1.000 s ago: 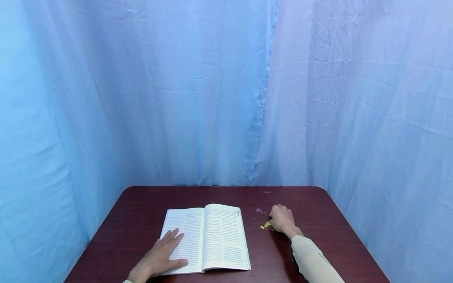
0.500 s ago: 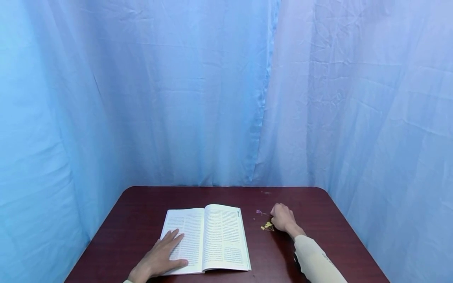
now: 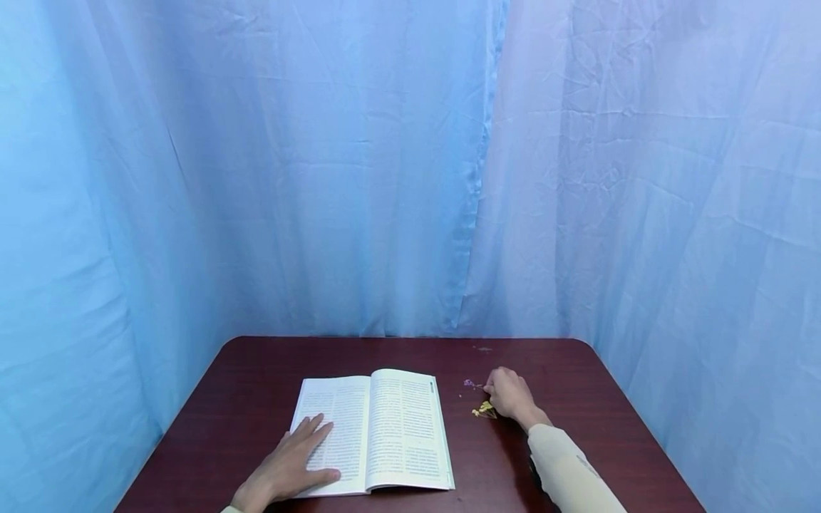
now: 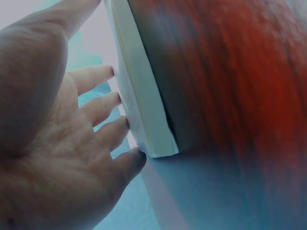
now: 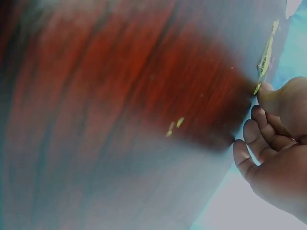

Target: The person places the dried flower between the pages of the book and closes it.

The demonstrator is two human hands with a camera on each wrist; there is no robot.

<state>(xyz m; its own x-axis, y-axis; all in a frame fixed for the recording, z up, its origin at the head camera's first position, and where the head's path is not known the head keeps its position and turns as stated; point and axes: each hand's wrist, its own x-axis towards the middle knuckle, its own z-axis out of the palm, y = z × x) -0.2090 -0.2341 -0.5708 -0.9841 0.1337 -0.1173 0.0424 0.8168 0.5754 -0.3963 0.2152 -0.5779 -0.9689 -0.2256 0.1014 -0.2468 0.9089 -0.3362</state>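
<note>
Counter (image 3: 545,356): carries the book and both flowers.
Curtain (image 3: 321,178): hangs behind the counter, and on its left and right sides too.
Book (image 3: 410,427): lies on the counter, a little left of the middle.
Left grip (image 3: 291,456): rests on the lower left part of the left page (image 3: 349,413).
Back flower (image 3: 471,384): lies right of the book, near its far end.
Front flower (image 3: 485,408): lies nearer the person, just before the back flower.
Right grip (image 3: 509,395): just right of both flowers, touch hard to tell.
</note>
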